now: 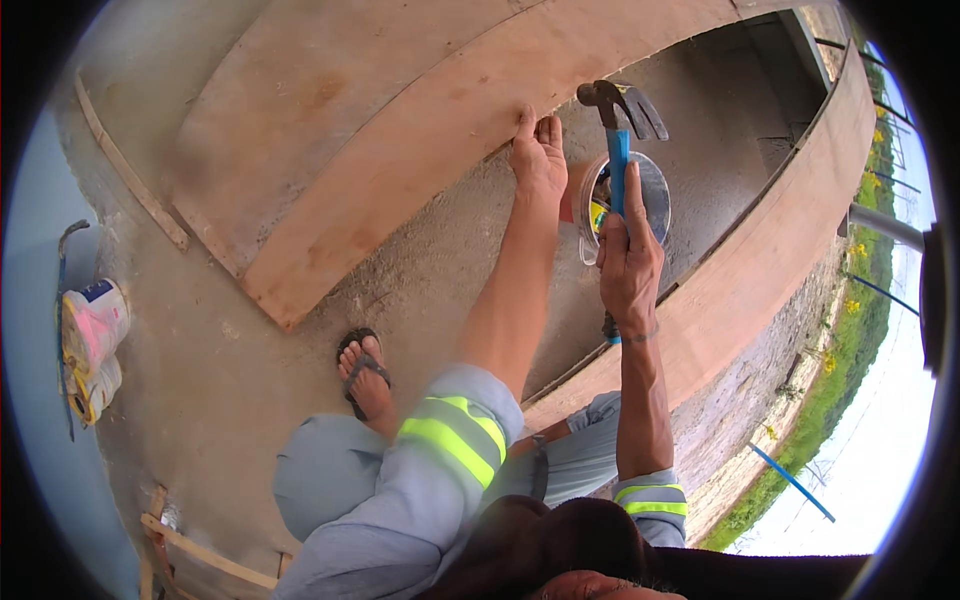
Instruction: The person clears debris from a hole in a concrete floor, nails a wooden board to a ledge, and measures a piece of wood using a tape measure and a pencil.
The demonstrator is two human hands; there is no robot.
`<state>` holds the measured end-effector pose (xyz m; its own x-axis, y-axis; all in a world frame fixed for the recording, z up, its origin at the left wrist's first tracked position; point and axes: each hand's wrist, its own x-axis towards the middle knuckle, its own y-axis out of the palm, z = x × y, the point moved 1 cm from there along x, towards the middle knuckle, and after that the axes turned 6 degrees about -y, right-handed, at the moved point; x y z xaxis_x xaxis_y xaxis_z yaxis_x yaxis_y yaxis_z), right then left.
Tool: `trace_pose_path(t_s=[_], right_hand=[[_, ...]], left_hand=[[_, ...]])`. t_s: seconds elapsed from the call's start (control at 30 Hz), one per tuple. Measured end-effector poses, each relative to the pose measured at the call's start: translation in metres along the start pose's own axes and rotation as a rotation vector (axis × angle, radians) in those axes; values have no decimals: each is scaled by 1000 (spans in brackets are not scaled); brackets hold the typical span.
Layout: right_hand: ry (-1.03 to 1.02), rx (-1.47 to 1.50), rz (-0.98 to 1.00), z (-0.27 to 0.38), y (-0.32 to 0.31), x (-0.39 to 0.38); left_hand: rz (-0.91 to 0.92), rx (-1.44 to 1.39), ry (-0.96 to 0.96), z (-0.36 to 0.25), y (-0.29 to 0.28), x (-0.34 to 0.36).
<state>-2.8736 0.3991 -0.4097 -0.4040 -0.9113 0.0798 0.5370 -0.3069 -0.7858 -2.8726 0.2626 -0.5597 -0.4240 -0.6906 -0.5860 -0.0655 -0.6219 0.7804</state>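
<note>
My right hand (629,262) grips the blue handle of a claw hammer (618,130), raised with its dark steel head up above a small metal bucket. My left hand (538,152) reaches forward with its fingers pinched against the edge of a long wooden board (420,150) that lies on the concrete floor. I cannot make out what the fingertips pinch. Both forearms come out of grey sleeves with yellow reflective stripes.
A small metal bucket (655,195) stands on the concrete behind the hammer. A second long board (770,260) runs along the slab edge at the right. My sandalled foot (364,375) is planted on the floor. Crumpled bags (92,340) lie at the left; thin wooden slats (190,550) lie bottom left.
</note>
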Motion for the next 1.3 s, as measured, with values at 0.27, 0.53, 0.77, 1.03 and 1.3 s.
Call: trace_pose_path(t_s=[0.27,0.53,0.77,1.03,1.3], right_hand=[[-36,-35,13,4,9,9],[83,-26,7,-8,15,0],[61,-4,39,-8,26,8],[-181,-219,1,-33,49,15],[-50,373,-190,-13,25,-11]], left_hand=[[-131,278,7,-6,2,1],[-286,235,-205,-22,-32,-10],[22,140,115,-16,-38,15],[-15,113,40,-15,-33,9],[-16,164,74,-20,-27,3]])
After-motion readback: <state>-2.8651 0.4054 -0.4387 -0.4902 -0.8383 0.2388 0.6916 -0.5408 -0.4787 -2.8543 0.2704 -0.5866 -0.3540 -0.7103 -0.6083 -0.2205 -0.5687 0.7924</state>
